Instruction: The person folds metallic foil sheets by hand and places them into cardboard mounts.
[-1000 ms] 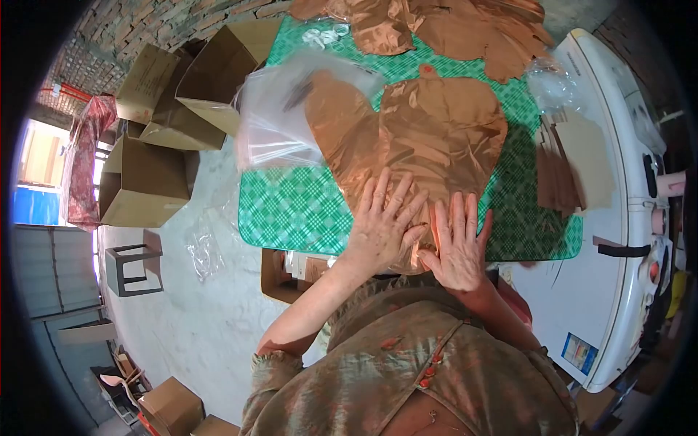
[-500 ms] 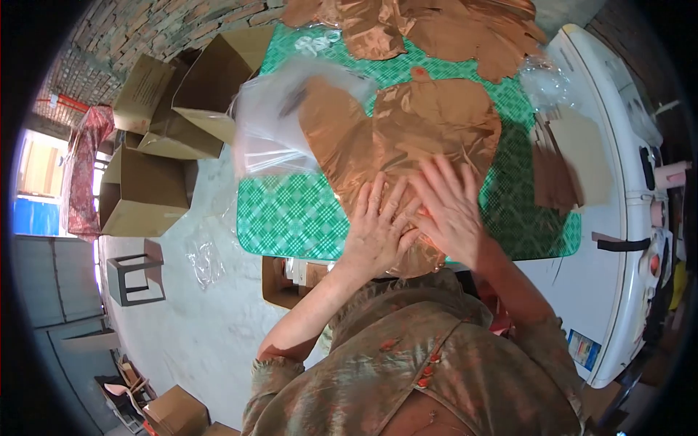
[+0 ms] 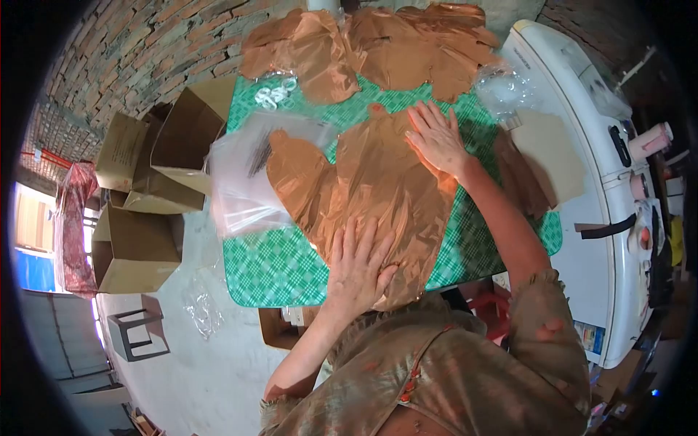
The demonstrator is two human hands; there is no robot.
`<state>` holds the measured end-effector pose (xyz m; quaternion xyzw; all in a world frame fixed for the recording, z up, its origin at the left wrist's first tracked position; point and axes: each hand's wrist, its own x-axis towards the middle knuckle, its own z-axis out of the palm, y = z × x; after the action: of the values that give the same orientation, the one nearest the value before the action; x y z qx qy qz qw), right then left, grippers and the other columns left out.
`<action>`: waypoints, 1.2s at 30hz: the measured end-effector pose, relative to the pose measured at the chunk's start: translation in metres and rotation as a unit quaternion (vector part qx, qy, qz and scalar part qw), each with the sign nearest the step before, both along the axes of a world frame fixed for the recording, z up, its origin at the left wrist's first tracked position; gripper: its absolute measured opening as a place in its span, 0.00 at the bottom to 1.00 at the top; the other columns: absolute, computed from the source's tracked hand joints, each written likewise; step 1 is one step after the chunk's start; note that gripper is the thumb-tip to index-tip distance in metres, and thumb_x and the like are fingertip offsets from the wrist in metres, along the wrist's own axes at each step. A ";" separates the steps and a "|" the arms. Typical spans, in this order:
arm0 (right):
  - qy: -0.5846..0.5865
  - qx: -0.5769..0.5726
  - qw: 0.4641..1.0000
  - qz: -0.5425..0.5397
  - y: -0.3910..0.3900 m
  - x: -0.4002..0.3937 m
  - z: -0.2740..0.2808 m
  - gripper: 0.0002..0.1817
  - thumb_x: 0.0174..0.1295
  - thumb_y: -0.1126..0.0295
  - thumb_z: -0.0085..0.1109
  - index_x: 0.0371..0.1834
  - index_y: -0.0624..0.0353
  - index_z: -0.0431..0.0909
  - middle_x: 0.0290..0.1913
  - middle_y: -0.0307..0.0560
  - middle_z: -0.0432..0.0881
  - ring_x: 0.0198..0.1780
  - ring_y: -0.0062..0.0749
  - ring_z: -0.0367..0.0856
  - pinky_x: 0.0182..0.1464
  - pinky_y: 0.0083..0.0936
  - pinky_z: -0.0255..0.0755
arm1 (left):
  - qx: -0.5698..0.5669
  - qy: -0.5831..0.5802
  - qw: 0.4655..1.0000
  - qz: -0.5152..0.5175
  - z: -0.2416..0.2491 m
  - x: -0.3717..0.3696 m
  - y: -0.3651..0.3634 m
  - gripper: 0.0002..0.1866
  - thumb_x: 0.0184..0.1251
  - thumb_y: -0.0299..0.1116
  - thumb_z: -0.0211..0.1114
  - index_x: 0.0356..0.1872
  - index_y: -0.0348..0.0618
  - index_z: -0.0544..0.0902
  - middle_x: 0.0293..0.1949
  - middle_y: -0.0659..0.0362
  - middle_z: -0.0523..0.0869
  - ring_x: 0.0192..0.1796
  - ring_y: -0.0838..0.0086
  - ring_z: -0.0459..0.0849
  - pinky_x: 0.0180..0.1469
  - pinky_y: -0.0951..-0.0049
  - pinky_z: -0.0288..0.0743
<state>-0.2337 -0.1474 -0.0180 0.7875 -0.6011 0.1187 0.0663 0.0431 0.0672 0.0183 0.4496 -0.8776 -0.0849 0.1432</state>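
Note:
A shiny copper-coloured foil balloon [image 3: 363, 174], flat and creased, with two rounded lobes at its far end, lies on a table with a green checked cover [image 3: 265, 272]. My left hand [image 3: 358, 272] rests flat on its near, narrowing part, fingers spread. Farther out, my right hand [image 3: 440, 142] lies open over the right lobe's edge, the fingers slightly apart. A stack of clear plastic bags [image 3: 243, 178] sits left of the foil, partly under its left lobe.
More copper foil pieces [image 3: 363, 51] lie along the table's far edge. White rings [image 3: 276, 93] and crumpled clear plastic [image 3: 509, 91] are near them. Brown card [image 3: 545, 160] lies at the right, by a white appliance [image 3: 582, 218]. Open cardboard boxes [image 3: 138, 247] stand left, beside a small stool [image 3: 138, 330].
My right hand has slid from the foil's near middle out to its far right lobe. My left hand stays on the near part. The camera view has shifted.

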 end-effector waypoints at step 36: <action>-0.004 -0.103 0.973 -0.205 -0.169 -0.090 0.152 0.12 0.71 0.70 0.50 0.55 0.51 0.77 0.41 0.59 0.88 0.47 0.61 0.88 0.46 0.49 0.78 | -0.030 0.213 0.976 0.037 0.054 0.015 -0.050 0.20 0.70 0.28 0.68 0.62 0.37 0.82 0.74 0.42 0.71 0.72 0.46 0.74 0.68 0.54 0.75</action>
<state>-0.3236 -0.3163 0.1343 0.6360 -0.7345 0.1676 0.1675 0.0579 0.0171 0.0726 0.4487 -0.8117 -0.1474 0.3435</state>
